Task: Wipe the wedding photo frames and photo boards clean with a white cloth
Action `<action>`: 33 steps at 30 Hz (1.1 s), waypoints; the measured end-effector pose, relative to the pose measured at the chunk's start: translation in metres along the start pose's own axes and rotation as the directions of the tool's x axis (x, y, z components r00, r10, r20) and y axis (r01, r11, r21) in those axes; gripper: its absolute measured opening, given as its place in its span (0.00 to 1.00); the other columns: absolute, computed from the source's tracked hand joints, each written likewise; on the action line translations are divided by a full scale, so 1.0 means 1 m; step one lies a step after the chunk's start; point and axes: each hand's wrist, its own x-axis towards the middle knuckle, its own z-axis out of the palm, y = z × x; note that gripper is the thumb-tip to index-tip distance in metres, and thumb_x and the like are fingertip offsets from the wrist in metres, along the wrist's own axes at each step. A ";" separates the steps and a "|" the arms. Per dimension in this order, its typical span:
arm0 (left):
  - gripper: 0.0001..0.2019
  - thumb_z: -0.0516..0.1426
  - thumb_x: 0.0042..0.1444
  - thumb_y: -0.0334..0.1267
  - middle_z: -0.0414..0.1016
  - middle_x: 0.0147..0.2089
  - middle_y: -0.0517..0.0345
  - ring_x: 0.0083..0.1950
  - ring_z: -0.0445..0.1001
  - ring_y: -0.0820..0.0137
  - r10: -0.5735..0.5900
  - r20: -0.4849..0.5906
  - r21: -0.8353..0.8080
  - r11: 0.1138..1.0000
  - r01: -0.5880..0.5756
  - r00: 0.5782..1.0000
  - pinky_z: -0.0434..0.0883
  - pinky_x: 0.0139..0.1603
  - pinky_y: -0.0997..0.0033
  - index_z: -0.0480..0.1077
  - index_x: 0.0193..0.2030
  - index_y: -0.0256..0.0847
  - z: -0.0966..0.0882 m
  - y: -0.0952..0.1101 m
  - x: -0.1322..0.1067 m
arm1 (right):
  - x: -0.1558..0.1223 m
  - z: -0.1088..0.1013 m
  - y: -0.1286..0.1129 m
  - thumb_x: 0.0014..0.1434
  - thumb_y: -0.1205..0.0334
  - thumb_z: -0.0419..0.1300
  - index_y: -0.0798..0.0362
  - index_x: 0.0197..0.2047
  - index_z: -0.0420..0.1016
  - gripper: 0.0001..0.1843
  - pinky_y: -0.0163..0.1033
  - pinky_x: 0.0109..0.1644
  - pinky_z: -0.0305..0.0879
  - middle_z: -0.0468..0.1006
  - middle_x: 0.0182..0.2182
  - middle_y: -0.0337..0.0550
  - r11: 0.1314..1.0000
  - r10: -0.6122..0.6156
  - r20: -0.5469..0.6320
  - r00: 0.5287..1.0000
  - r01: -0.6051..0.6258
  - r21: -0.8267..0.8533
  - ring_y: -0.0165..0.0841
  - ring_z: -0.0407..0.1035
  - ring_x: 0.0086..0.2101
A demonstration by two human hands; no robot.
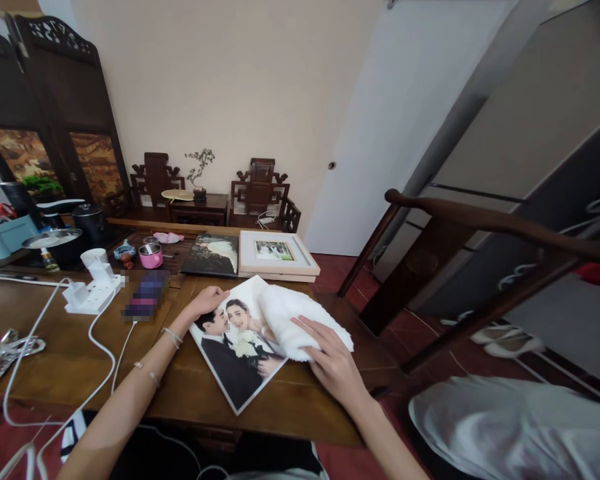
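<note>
A photo panel (240,373) of two people, one with a bouquet, lies at a slant on the brown wooden table (175,393). My left hand (207,302) rests on the panel's upper left edge, its fingers stretched out across the border. Over the panel's right side lies a fluffy white cloth (293,313), hiding that part of the picture. My right hand (327,357) presses on the cloth with its fingers curved over it; the thumb is partly hidden.
Behind the panel are a dark picture (211,255) and a white-framed picture (280,252). To the left stand a pink cup (151,256), a phone (147,295) and a white power strip (94,292) with loose cables. A wooden chair (425,247) is close on the right.
</note>
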 end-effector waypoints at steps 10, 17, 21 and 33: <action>0.24 0.53 0.48 0.61 0.77 0.32 0.50 0.35 0.72 0.61 0.075 0.013 0.163 0.984 -0.076 0.997 0.63 0.35 0.67 0.71 0.28 0.39 0.007 -0.005 0.008 | -0.011 0.005 0.006 0.55 0.81 0.49 0.51 0.37 0.71 0.17 0.57 0.48 0.69 0.73 0.53 0.54 0.999 0.048 0.024 0.999 -0.048 0.021 0.46 0.62 0.57; 0.26 0.58 0.43 0.64 0.77 0.35 0.50 0.36 0.73 0.60 0.101 0.051 0.261 0.959 -0.111 0.994 0.62 0.33 0.68 0.72 0.33 0.39 0.006 -0.002 0.006 | -0.010 0.007 0.009 0.54 0.81 0.49 0.51 0.38 0.71 0.18 0.56 0.48 0.69 0.73 0.54 0.53 0.996 0.064 0.025 0.998 -0.066 0.054 0.45 0.64 0.56; 0.28 0.57 0.44 0.65 0.77 0.35 0.48 0.37 0.74 0.58 0.120 0.068 0.408 0.903 -0.137 0.990 0.62 0.33 0.68 0.72 0.36 0.39 0.007 0.004 0.007 | -0.009 0.009 0.011 0.53 0.81 0.49 0.51 0.38 0.72 0.18 0.56 0.49 0.69 0.73 0.54 0.52 0.995 0.088 0.033 0.996 -0.089 0.034 0.45 0.64 0.56; 0.27 0.55 0.50 0.61 0.75 0.43 0.42 0.47 0.72 0.54 0.095 0.017 0.470 0.878 -0.092 0.995 0.64 0.44 0.65 0.72 0.42 0.36 0.019 0.014 0.003 | -0.004 0.007 0.006 0.50 0.82 0.48 0.52 0.35 0.72 0.19 0.55 0.48 0.69 0.73 0.55 0.52 0.994 0.107 0.058 0.992 -0.109 0.022 0.45 0.64 0.56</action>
